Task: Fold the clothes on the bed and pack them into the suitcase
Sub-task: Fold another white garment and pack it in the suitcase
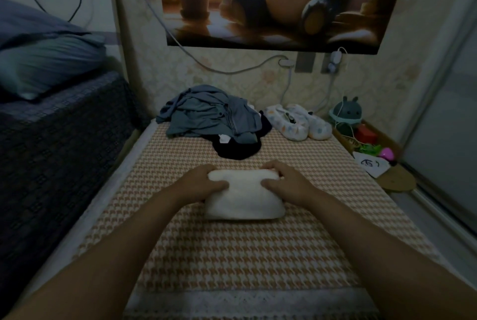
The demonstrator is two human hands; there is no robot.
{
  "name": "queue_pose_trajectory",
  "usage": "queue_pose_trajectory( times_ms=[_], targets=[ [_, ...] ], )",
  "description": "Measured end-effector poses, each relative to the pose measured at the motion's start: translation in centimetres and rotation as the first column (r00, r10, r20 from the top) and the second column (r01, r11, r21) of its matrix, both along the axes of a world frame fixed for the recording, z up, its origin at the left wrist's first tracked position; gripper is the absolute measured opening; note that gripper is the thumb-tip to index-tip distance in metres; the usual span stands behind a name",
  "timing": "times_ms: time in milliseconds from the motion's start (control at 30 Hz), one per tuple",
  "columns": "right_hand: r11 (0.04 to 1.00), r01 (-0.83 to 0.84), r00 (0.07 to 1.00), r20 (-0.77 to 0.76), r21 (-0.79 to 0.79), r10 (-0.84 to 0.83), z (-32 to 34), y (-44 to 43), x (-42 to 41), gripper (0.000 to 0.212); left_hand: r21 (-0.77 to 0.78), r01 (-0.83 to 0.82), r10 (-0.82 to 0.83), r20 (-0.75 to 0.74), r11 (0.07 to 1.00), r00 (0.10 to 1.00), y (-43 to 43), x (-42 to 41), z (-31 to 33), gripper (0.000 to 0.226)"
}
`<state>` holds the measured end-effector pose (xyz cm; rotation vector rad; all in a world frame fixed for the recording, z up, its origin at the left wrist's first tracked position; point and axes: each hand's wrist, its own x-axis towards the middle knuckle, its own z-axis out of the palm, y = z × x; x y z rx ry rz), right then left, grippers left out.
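On the houndstooth-covered bed (232,255), below a panda poster (278,2) on the wallpapered wall, left hand (198,185) and right hand (289,183) clasp a folded white garment (245,201), with unfolded clothes (211,116) heaped beyond.

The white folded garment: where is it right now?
Head view, centre: the white folded garment lies on the houndstooth bedcover, gripped by left hand and right hand.

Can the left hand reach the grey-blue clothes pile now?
Probably not at once: the left hand is gripping the white folded garment. The grey-blue pile lies farther ahead with nothing between.
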<state>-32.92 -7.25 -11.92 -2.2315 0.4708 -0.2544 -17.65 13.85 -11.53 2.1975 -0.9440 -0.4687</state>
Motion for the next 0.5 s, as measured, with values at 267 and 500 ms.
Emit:
queue_pose_trajectory(
  times_ms=[267, 500],
  targets=[
    [0.87, -0.129, 0.992, -0.05, -0.476, 0.12, -3.0, 1.6, 3.8, 0.053, 0.089, 0.092, -0.128, 0.715, 0.992, 0.687, -4.0, -1.7, -3.8, 0.044],
    [0.985, -0.078, 0.994, -0.094, -0.156, 0.064, -4.3, -1.0, 5.6, 0.038, 0.096, 0.081, -0.118, 0.484, 0.992, 0.867, -5.1, 0.7, -5.2, 0.054]
  ],
)
